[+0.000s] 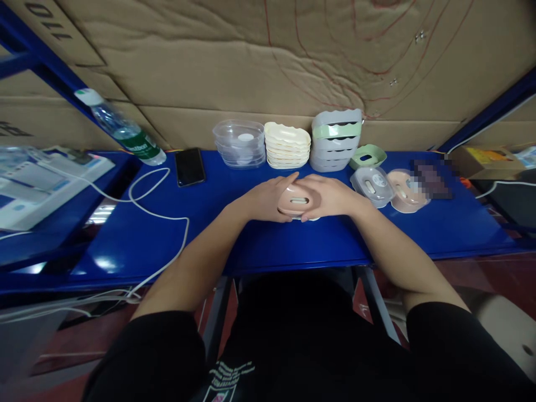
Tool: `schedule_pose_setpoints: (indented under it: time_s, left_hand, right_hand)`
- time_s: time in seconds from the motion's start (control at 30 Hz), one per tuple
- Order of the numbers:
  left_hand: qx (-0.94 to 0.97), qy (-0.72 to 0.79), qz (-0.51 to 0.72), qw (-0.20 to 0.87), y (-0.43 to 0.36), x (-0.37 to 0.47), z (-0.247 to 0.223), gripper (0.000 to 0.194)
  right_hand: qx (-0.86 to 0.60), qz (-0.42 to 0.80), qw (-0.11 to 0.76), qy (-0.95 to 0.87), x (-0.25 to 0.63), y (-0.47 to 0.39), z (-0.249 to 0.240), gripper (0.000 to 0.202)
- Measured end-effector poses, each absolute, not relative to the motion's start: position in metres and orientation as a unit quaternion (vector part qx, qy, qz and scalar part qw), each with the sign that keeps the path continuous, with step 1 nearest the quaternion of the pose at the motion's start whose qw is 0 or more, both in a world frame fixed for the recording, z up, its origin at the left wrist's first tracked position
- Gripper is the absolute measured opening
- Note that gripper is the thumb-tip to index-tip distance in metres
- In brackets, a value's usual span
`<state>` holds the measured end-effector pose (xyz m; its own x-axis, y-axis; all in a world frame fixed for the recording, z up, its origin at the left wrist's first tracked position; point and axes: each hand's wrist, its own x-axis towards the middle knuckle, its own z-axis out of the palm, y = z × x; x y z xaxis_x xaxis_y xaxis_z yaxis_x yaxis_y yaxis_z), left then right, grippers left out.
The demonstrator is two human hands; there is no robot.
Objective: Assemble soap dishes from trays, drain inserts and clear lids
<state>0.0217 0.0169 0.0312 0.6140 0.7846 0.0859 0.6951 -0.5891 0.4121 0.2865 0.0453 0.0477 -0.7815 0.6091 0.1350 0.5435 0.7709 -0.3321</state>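
Both of my hands are wrapped round a pink soap dish (295, 193) with an oval slot in its top, just above the blue table. My left hand (267, 198) grips its left side, and my right hand (330, 195) its right side. A pale edge shows beneath the dish; most of its sides are hidden by my fingers. Behind my hands stand a stack of clear plastic trays (240, 148), a stack of cream wavy-edged trays (288, 148) and a stack of grey shells (335, 153) with a green one among them.
Right of my hands lie a green shell (374, 152), a grey soap dish (372, 184) and another pink soap dish (406, 192). At left are a phone (190, 166), a water bottle (129, 134) and a white cable (184, 234). Cardboard (209, 67) walls the back.
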Motion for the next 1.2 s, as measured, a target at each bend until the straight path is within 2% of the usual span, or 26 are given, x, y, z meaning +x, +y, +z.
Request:
schedule_pose_setpoints:
  time_s: [0.27, 0.53, 0.8, 0.97, 1.2]
  left_hand:
    - [0.88, 0.414, 0.147, 0.179, 0.022, 0.02, 0.024, 0.132]
    - [0.886, 0.407, 0.145, 0.168, 0.03, 0.018, 0.014, 0.135]
    - [0.879, 0.443, 0.091, 0.151, 0.028, 0.019, 0.02, 0.137]
    - [0.874, 0.442, 0.119, 0.164, 0.031, 0.012, 0.021, 0.143]
    - [0.846, 0.447, 0.219, 0.19, 0.037, 0.002, 0.012, 0.111]
  right_hand:
    - [-0.302, 0.171, 0.108, -0.931, 0.286, 0.048, 0.049, 0.107]
    - [-0.278, 0.201, 0.135, -0.929, 0.289, 0.055, 0.04, 0.106]
    - [-0.251, 0.207, 0.131, -0.936, 0.288, 0.061, 0.031, 0.108]
    - [-0.271, 0.205, 0.116, -0.933, 0.287, 0.063, 0.029, 0.118]
    - [-0.299, 0.192, 0.114, -0.928, 0.287, 0.065, 0.023, 0.127]
